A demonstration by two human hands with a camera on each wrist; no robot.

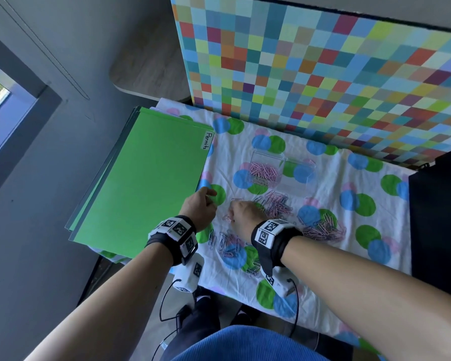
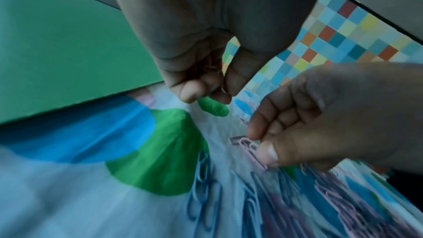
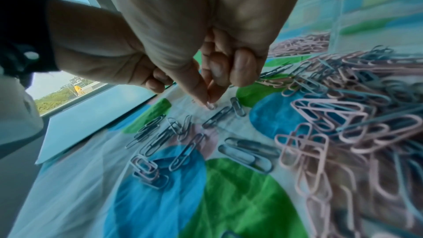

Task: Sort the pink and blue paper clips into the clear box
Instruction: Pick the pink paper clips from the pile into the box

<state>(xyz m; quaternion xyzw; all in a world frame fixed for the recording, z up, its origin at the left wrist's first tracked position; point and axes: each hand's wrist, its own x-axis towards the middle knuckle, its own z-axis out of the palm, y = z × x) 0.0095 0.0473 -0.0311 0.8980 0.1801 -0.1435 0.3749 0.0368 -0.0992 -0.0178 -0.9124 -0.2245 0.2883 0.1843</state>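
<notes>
The clear box [image 1: 306, 185] stands on the dotted cloth, with pink clips [image 1: 263, 171] in its left compartment. Mixed pink and blue clips lie in a heap [image 1: 279, 204] in front of it and in another heap [image 1: 323, 227] to the right. Several blue clips [image 1: 227, 243] lie spread out near my wrists. My right hand [image 1: 235, 212] pinches a pink clip [image 3: 210, 105] between thumb and forefinger, low over the cloth. My left hand [image 1: 206, 198], fingers curled, holds a few pink clips [image 2: 222, 89] beside the green folder.
A stack of green folders [image 1: 141, 183] labelled "Permits" covers the table's left side. A checkered board [image 1: 323, 74] stands upright behind the box. A black object [image 1: 438, 217] borders the dotted cloth [image 1: 336, 183] on the right.
</notes>
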